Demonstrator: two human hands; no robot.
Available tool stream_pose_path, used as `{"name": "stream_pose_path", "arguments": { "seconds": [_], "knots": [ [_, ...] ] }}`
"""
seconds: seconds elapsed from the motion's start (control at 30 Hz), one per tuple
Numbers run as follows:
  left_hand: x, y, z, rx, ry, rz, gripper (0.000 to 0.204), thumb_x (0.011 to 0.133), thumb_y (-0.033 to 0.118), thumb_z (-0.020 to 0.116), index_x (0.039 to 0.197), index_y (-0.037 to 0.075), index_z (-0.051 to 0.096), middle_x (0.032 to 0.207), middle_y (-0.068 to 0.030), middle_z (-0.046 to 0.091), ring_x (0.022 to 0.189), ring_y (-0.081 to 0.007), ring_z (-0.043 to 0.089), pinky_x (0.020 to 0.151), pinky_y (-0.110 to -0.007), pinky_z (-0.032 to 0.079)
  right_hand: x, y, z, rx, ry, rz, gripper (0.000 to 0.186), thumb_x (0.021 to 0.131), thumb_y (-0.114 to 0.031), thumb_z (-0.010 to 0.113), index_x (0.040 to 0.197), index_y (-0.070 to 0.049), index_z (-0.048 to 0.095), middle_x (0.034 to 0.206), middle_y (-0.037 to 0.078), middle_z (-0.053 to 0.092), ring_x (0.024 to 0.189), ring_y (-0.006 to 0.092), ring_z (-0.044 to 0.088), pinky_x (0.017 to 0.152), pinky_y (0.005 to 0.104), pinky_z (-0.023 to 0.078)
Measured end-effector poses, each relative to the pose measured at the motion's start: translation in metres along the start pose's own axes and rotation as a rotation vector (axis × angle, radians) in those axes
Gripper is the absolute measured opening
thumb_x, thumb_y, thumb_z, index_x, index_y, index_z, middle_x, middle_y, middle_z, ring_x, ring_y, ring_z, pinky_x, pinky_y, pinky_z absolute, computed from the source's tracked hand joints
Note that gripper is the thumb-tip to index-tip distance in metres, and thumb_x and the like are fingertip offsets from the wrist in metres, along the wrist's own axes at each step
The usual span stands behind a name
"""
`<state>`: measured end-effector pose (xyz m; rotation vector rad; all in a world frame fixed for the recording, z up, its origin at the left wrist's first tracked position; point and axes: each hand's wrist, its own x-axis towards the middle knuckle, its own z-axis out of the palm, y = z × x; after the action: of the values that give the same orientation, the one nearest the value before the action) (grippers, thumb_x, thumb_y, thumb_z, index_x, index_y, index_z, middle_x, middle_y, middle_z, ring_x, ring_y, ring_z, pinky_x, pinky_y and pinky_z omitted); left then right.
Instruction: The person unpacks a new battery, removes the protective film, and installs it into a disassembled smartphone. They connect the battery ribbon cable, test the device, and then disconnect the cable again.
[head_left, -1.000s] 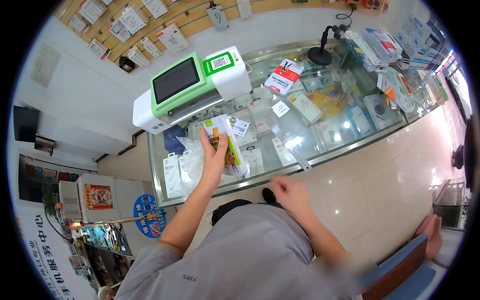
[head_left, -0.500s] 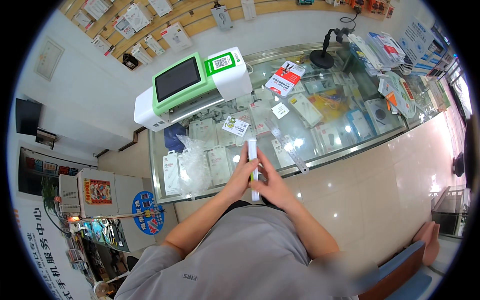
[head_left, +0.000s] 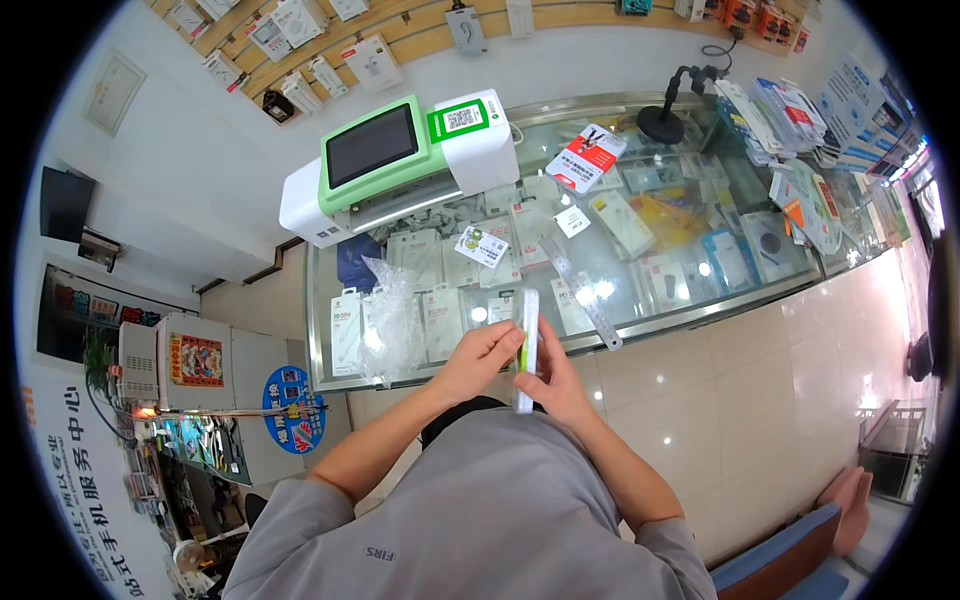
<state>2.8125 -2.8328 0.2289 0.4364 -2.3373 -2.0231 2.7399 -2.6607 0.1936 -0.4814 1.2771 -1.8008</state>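
Note:
A slim white box (head_left: 529, 345) with a green patch stands nearly edge-on above the counter's front edge, close to my body. Its right side rests in my right hand (head_left: 558, 385), the thumb across the near part and the fingers behind. My left hand (head_left: 478, 360) is closed, its thumb and fingertips pressed together against the box's left face; what exactly they pinch is partly hidden. Beyond the hands lie a clear ruler (head_left: 582, 292), a crumpled clear plastic wrap (head_left: 388, 325) and a small printed card (head_left: 482, 247) on the glass counter (head_left: 640, 325).
A white and green machine with a dark screen (head_left: 372, 147) stands at the back left. A red and white package (head_left: 586, 158), a white tag (head_left: 572, 221) and a black stand (head_left: 661, 124) are farther right. Boxed goods show under the glass; a blue chair (head_left: 785, 550) is at lower right.
My left hand has shifted leftward, from wrapping the box to its left face. The box has tilted slightly, with my right hand still on it. The view has shifted a little.

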Motion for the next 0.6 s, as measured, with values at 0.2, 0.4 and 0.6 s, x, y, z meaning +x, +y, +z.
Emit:
{"name": "stream_pose_path", "arguments": {
  "seconds": [0.2,0.4,0.6],
  "knots": [
    [-0.007,-0.005,0.008,-0.068,0.110,-0.208,0.023,0.108,0.016,0.054,0.090,0.003,0.058,0.084,-0.0024,0.065,0.078,-0.0118,0.065,0.063,-0.027,0.055,-0.002,0.000,0.000,0.189,0.033,-0.304,0.095,0.091,-0.006,0.075,0.165,-0.007,0.016,0.159,0.015,0.040,0.149,0.0285,0.040,0.118,0.0457,0.040],
    [0.008,0.001,0.018,-1.083,0.547,-0.512,0.019,0.104,0.012,0.052,0.088,0.003,0.055,0.083,-0.0020,0.063,0.076,-0.0131,0.065,0.065,-0.027,0.056,0.013,-0.028,-0.010,0.811,0.243,-0.302,0.064,0.104,-0.021,0.061,0.158,0.000,0.032,0.158,0.016,0.045,0.151,0.0315,0.040,0.122,0.0498,0.038],
    [0.021,-0.029,-0.021,-1.145,0.244,-0.341,0.034,0.111,0.023,0.043,0.079,0.014,0.042,0.069,0.0027,0.040,0.056,-0.0091,0.033,0.051,-0.027,0.028,0.003,0.005,-0.057,0.622,-0.087,0.169,0.058,0.105,-0.032,0.062,0.146,0.006,0.049,0.132,0.027,0.066,0.122,0.0398,0.067,0.103,0.0479,0.055]
  ]
}}
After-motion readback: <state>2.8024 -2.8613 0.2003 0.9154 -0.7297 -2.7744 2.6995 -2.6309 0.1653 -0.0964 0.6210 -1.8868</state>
